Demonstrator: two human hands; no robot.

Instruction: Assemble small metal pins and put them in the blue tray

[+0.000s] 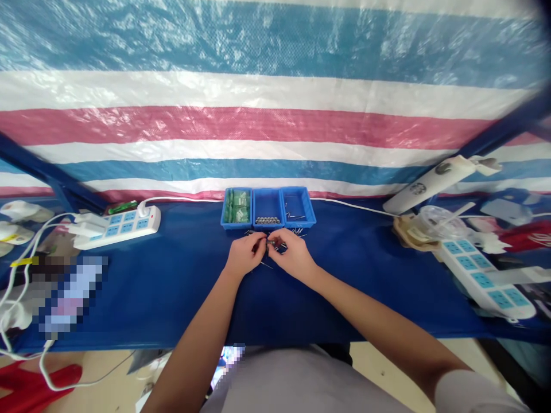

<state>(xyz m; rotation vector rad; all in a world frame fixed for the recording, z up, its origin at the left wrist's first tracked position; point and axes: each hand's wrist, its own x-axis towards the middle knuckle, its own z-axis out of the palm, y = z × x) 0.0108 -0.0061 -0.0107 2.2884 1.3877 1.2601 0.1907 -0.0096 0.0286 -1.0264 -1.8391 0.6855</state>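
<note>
My left hand (245, 253) and my right hand (293, 253) meet over the blue table, fingertips nearly touching. Between them is a small metal part (270, 243), too small to name, pinched in my right hand. The left fingers are closed at the same spot; what they hold is hidden. A thin metal pin (266, 265) shows just below the fingertips. Right behind the hands stand three joined blue bins. Green packets (239, 206) fill the left bin, shiny round metal pieces (267, 220) line the front of the middle one, and thin metal pins (295, 215) lie in the right one.
More small metal pins (298, 232) lie before the right bin. A white power strip (124, 226) sits at left, with a blurred-out phone-like object nearer me. Another power strip (486, 278), a plastic cup (443, 222) and a white roll (430, 183) are at right.
</note>
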